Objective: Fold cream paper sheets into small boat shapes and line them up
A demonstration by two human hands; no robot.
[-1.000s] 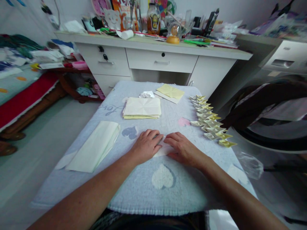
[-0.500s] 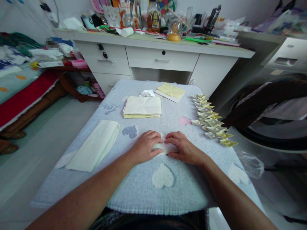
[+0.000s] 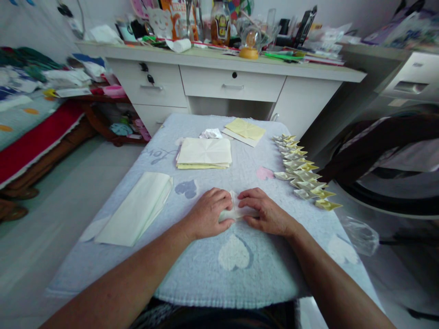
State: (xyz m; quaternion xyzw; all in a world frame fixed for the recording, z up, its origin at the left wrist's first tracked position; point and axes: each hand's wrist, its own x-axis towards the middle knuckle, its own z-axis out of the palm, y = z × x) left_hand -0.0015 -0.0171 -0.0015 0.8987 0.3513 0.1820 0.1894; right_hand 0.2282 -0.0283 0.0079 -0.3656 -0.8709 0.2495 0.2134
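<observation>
A small folded sheet of pale paper [image 3: 236, 211] lies low over the cloth in front of me, partly covered by my fingers. My left hand [image 3: 211, 212] grips its left side, thumb at the near edge and fingers over the top. On the right side my right hand [image 3: 265, 210] holds it the same way, fingers curled and thumb below. Beyond the hands sits a stack of creased paper squares [image 3: 205, 153]. Rows of small folded paper boats [image 3: 302, 171], white and yellow, stand to the right.
A large folded sheet [image 3: 137, 208] lies at left on the cloth-covered table [image 3: 192, 269]. Farther back are a yellow paper square [image 3: 245, 128] and a crumpled white tissue [image 3: 211, 133]. A clear plastic bag [image 3: 360, 235] hangs by the right edge. A cluttered desk [image 3: 233, 68] stands behind.
The near edge of the paper now looks folded up into a narrower strip, with a point showing between my hands. Both hands stay almost in place, fingers slightly more curled.
</observation>
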